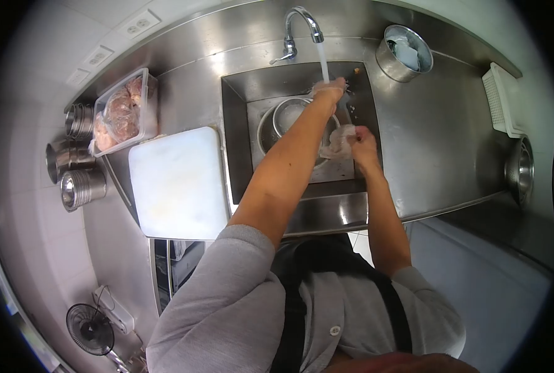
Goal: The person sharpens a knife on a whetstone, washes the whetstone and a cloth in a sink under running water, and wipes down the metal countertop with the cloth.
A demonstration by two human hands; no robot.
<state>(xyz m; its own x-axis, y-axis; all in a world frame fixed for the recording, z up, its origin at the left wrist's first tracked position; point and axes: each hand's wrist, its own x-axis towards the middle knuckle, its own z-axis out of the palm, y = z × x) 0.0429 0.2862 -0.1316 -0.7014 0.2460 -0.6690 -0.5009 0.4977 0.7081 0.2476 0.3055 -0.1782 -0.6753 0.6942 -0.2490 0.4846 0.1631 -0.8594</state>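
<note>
Nearest the camera, a grey shirt (214,298) is crossed by dark apron straps (297,317). Beyond it, a white cutting board (177,180) is set on the steel counter (432,149), just left of the sink (236,168). Over the sink's right half, a piece of translucent film (336,143) is held by the right hand (365,146), its fingers closed together on the crumpled edge. Left of the film, a smaller metal bowl (289,116) is nested in a larger metal bowl (265,140), both partly covered by the left forearm (277,168). Farther in, the left hand (331,93) is held under the water stream (325,65); clear plastic seems to be spread about it, and whether its fingers are apart or together cannot be told. At the far edge, the stream is fed by a curved tap (289,46), and a metal pot (401,68) is placed to its right.
</note>
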